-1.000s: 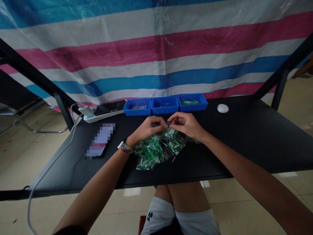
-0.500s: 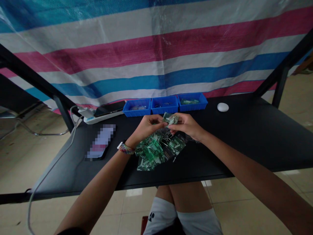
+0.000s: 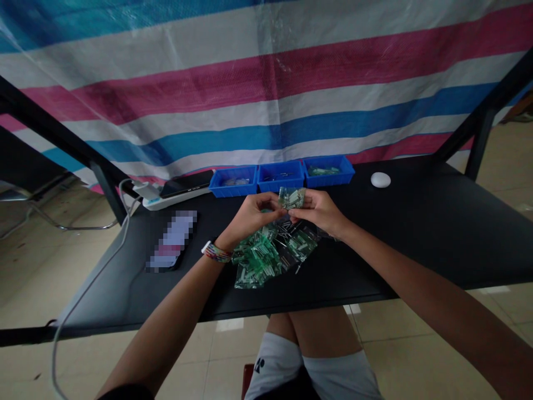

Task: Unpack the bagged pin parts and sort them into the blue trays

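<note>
Between my two hands is a small clear plastic bag (image 3: 292,197) with pale greenish pieces inside, held above the pile. My left hand (image 3: 255,215), with a woven band at the wrist, pinches its left edge. On its right edge, the thumb and fingers of my right hand (image 3: 320,212) are closed. Below lies a heap of similar green-tinted bags (image 3: 261,258), another such bag (image 3: 302,243) to its right, and several thin metal pins (image 3: 285,229) loose among them. My hands partly cover the back of the heap.
Three blue bins stand in a row behind my hands: the left bin (image 3: 233,190), the middle bin (image 3: 281,185) and the right bin (image 3: 328,179), each with small parts. A phone (image 3: 172,241), a power strip (image 3: 177,198) and a white mouse-like object (image 3: 380,180) lie on the black table (image 3: 437,233).
The bag between my hands has turned to lie flatter and more squarely toward me. My hands have barely shifted, and the pile looks the same.
</note>
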{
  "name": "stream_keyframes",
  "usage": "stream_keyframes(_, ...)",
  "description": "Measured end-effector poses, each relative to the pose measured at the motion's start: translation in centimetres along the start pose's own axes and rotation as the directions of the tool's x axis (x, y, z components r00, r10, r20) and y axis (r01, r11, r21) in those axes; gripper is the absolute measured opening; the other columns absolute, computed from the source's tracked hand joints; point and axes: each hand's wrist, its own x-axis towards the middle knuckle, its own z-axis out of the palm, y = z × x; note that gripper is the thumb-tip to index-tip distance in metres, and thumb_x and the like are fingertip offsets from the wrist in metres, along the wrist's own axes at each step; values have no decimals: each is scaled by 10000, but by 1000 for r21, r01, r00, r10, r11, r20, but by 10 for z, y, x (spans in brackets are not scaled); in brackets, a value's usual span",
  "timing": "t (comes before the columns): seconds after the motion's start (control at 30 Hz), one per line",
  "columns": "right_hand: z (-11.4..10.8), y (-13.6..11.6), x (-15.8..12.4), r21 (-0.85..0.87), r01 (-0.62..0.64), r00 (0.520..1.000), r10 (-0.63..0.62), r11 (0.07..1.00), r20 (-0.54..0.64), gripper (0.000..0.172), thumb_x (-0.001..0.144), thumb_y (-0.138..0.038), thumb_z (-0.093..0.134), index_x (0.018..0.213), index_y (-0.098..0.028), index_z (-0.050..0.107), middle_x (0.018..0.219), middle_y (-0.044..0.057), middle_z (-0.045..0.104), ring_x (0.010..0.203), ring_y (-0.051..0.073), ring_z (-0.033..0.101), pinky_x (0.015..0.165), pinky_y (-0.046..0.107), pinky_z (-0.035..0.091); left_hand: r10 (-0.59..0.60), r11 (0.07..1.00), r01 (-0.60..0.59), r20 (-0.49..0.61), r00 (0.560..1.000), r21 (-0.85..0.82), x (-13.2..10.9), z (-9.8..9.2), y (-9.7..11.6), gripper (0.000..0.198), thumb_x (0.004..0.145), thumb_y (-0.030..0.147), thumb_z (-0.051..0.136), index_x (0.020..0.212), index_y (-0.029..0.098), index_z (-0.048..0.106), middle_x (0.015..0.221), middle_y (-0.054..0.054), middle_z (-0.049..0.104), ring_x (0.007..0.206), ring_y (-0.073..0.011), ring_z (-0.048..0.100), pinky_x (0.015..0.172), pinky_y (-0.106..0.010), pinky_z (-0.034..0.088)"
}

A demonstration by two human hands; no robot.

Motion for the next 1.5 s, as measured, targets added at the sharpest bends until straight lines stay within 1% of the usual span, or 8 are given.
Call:
stream_keyframes(0.27, 3, -5, -3, -2, -5, 1000, 5, 1000, 13, 348, 706, -364, 944, 926, -188, 739, 840, 22, 776, 654, 174, 712, 685, 350, 628, -9, 1000, 9, -8, 1000, 0, 0, 4, 6, 266, 841, 326, 823, 787, 166, 618, 767, -11, 642, 726, -147, 603, 725, -284, 492)
stream_keyframes(0.5, 5, -2, -1, 0, -9, 1000, 9, 1000, -1, 336, 694, -392, 946, 801, -177, 710, 772, 20, 743, 628, 164, 683, 627, 327, 597, -23, 998, 23, 11, 1000, -57, -1, 6, 9, 275, 822, 313, 819, 749, 165, 599, 732, 6, 605, 706, -141, 564, 694, -271, 446)
stream_keyframes(0.73, 3, -8, -4, -23, 21, 999, -20, 1000, 27, 345, 779, -443, 896, 957, -167, 790, 907, 49, 794, 641, 154, 691, 612, 309, 593, -53, 992, 50, -23, 998, -120, 0, 5, 11, 280, 792, 279, 797, 701, 173, 554, 720, 21, 589, 704, -141, 542, 686, -274, 422)
stream_keyframes(0.93, 0, -4, -3, -47, 32, 999, -31, 998, 34, 371, 825, -468, 872, 1013, -156, 800, 890, 64, 805, 600, 157, 704, 575, 299, 577, -32, 992, 33, 9, 999, -118, -2, 5, 18, 255, 849, 327, 788, 771, 173, 600, 754, 8, 611, 729, -154, 579, 708, -287, 453)
stream_keyframes(1.13, 0, -3, -1, -42, 25, 999, -23, 999, 32, 382, 815, -476, 880, 993, -152, 786, 860, 54, 795, 600, 151, 700, 578, 290, 585, -16, 994, 18, 20, 1000, -106, -1, 6, 14, 302, 880, 367, 800, 770, 173, 596, 758, 0, 632, 737, -155, 593, 721, -288, 459)
stream_keyframes(1.33, 4, -2, -3, -36, 70, 997, -70, 997, 13, 378, 836, -514, 854, 972, -182, 734, 885, 34, 774, 617, 146, 688, 589, 291, 590, 5, 997, -5, 4, 1000, -80, 2, 3, 14, 344, 873, 412, 801, 743, 175, 590, 724, 5, 624, 708, -151, 572, 695, -280, 443)
stream_keyframes(1.43, 3, -2, -2, -54, 97, 995, -97, 994, 1, 367, 849, -524, 844, 924, -194, 701, 827, 13, 740, 608, 147, 680, 588, 291, 583, -2, 998, 2, -12, 1000, -58, 1, 4, 15, 366, 872, 416, 798, 729, 181, 557, 698, 16, 583, 671, -134, 529, 644, -263, 401)
stream_keyframes(1.5, 3, -3, -2, -86, 122, 992, -124, 989, -20, 370, 855, -531, 838, 905, -197, 686, 806, 7, 724, 600, 146, 674, 575, 285, 565, -26, 999, 24, -63, 998, -24, 0, 6, 15, 394, 869, 421, 803, 712, 187, 528, 658, 38, 508, 615, -111, 455, 588, -252, 336)
